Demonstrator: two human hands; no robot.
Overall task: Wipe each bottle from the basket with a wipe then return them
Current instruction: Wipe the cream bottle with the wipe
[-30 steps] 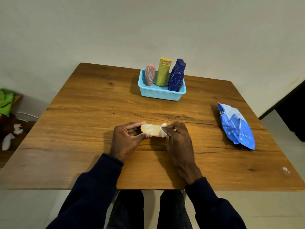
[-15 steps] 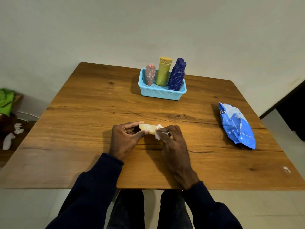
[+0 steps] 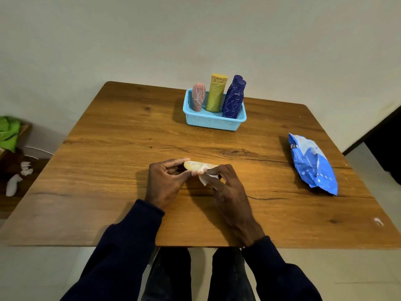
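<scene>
- A small pale-yellow, rounded plastic bottle (image 3: 198, 165) lies on its side just above the brown wooden table (image 3: 108, 159), held between the two hands near the table's middle.
- The left hand (image 3: 166, 181) grips the bottle's left end, with the thumb below and the curled fingers on top.
- The right hand (image 3: 227, 190) pinches a crumpled white wipe (image 3: 205, 178) against the bottle's near side. Its fingers are bent round wipe and bottle together, and the bottle's right end is hidden behind them, so the grip there is probably a wrap rather than a press.
- At the far side stands a light-blue perforated plastic basket (image 3: 213, 122), well apart from the hands.
- Upright in the basket are a pink ribbed bottle (image 3: 198, 97), a mustard-yellow flat-topped bottle (image 3: 216, 93) and two dark-blue patterned bottles (image 3: 234, 98).
- A blue soft pack of wipes (image 3: 312, 164) lies on the table to the right.
</scene>
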